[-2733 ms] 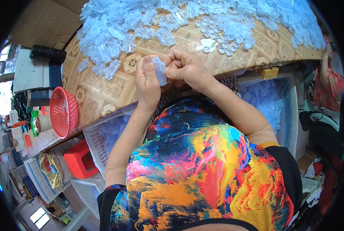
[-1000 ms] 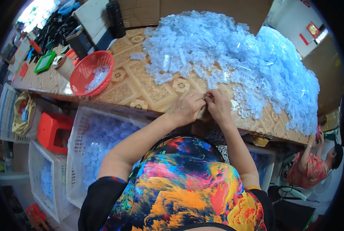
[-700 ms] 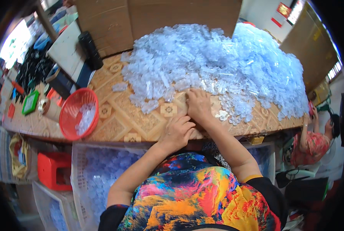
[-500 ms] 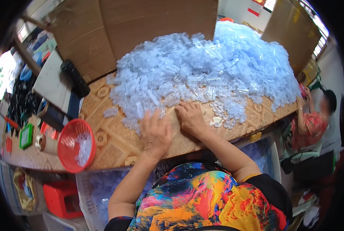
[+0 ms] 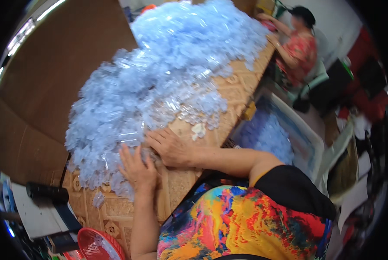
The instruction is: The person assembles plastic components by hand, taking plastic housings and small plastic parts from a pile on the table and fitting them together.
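Your left hand, fingers spread, touches the plastic pile ahead; beside it, your right hand's hold cannot be told.

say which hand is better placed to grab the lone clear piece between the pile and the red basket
Left, probably: the left hand, at the edge of the pile, is nearer the lone clear piece. The right hand sits farther right and would likely reach past the left.

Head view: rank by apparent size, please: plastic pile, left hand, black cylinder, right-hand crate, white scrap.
Largest to smallest:
1. plastic pile
2. crate, partly covered
3. left hand
4. black cylinder
5. white scrap
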Demonstrator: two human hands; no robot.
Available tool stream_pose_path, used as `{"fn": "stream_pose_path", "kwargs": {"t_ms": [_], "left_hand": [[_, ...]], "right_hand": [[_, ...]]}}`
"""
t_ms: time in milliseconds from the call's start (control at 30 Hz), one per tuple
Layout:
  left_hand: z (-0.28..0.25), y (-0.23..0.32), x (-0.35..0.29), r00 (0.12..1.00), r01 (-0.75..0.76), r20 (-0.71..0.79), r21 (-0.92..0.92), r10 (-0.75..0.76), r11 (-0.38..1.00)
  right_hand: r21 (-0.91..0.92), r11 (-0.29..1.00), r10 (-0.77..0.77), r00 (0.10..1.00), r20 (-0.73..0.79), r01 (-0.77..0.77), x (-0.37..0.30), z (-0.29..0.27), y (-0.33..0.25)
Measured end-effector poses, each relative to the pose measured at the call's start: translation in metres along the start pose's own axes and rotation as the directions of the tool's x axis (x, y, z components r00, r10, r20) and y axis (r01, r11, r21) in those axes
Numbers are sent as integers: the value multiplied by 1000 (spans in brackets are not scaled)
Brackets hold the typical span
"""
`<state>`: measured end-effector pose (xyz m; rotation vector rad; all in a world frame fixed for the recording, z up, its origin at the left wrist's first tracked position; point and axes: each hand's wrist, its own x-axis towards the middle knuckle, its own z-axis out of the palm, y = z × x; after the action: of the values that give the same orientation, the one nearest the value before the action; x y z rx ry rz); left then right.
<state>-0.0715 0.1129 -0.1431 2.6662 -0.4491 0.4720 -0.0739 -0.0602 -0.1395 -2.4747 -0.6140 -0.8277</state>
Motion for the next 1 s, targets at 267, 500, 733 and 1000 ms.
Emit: {"fn": "stream_pose_path", "kwargs": {"t_ms": [267, 500, 733, 1000], "left_hand": [[9, -16, 13, 989, -134, -60, 58, 138, 989], [15, -26, 21, 964, -248, -77, 77, 253, 966], [22, -35, 13, 963, -249, -78, 92, 256, 964], [21, -27, 15, 939, -303, -96, 221, 330, 927]], "right_hand": [[-183, 982, -38, 995, 96, 56, 4, 24, 16], [-68, 990, -138, 957, -256, 124, 4, 8, 11], [25, 991, -130, 991, -19, 131, -10, 19, 12], [306, 909, -302, 953, 19, 282, -17, 7, 19]]}}
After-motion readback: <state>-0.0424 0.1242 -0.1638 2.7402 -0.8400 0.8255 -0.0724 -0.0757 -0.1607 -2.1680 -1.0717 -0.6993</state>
